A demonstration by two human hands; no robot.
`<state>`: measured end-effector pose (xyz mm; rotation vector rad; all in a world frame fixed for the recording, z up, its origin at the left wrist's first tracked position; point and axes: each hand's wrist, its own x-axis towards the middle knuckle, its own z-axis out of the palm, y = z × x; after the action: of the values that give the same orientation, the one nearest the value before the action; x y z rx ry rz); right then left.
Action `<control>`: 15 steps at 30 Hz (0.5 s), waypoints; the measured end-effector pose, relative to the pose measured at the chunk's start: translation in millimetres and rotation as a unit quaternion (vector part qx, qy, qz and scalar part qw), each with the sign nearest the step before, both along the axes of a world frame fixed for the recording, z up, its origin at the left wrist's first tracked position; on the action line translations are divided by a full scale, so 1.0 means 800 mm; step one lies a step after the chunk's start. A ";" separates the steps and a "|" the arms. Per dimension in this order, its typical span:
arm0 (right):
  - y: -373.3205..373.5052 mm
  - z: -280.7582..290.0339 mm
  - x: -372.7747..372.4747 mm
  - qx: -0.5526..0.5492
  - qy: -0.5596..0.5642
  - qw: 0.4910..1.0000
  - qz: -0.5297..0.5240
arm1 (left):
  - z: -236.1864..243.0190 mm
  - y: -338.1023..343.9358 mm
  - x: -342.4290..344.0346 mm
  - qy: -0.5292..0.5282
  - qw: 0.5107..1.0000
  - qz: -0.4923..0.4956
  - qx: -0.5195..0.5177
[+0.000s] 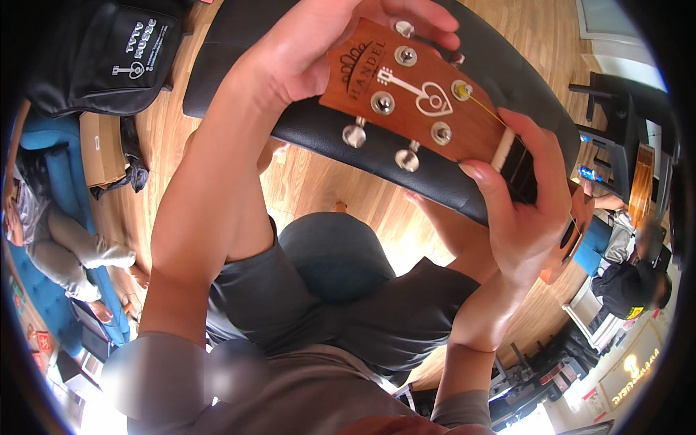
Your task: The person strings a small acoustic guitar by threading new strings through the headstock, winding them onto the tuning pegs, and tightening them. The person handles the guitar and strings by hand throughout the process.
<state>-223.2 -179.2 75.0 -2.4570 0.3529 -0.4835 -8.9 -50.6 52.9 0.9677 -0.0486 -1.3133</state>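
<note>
A ukulele with a reddish-brown wooden headstock [402,90] is held up in front of me, its neck running toward the lower right. Silver tuning pegs [407,156] line both edges, and a heart-and-key inlay marks the face. One yellow string [484,104] runs from a far-side post toward the white nut [502,150]. My left hand [319,43] curves around the headstock's end, fingers reaching past the far-edge pegs; its thumb is hidden. My right hand [533,192] wraps the neck at the nut, thumb on the near side. Part of the ukulele's body [573,235] shows beyond my right wrist.
A black padded bench [362,159] lies under the ukulele. A dark round stool [335,254] stands between my legs. A black bag [109,58] and a cardboard box [101,148] are at left, near a person on a blue sofa [61,163]. Another person [627,286] is at right.
</note>
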 end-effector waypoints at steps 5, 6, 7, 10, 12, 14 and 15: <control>0.002 0.031 0.006 0.007 0.010 1.000 0.024 | -0.022 -0.008 0.012 0.058 0.991 -0.112 -0.037; -0.001 0.032 0.005 0.004 0.020 0.999 0.044 | -0.025 -0.009 0.015 0.040 0.991 -0.120 -0.043; -0.003 0.032 0.004 0.003 0.031 0.998 0.062 | -0.024 -0.011 0.015 0.024 0.990 -0.130 -0.048; -0.002 0.034 0.009 -0.028 0.045 0.995 0.084 | -0.023 -0.015 0.014 0.007 0.989 -0.139 -0.052; 0.003 0.037 0.012 -0.007 0.053 0.995 0.083 | -0.040 -0.019 0.018 0.021 0.986 -0.145 -0.078; 0.002 0.038 0.015 0.014 0.052 0.994 0.097 | -0.037 -0.019 0.017 0.027 0.986 -0.147 -0.076; -0.006 0.037 0.017 0.015 0.047 0.992 0.118 | -0.035 -0.019 0.017 0.030 0.986 -0.148 -0.074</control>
<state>-209.8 -183.8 104.9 -2.4558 0.1031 -0.2605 4.9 -65.4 24.8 0.8131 -0.2481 -1.5865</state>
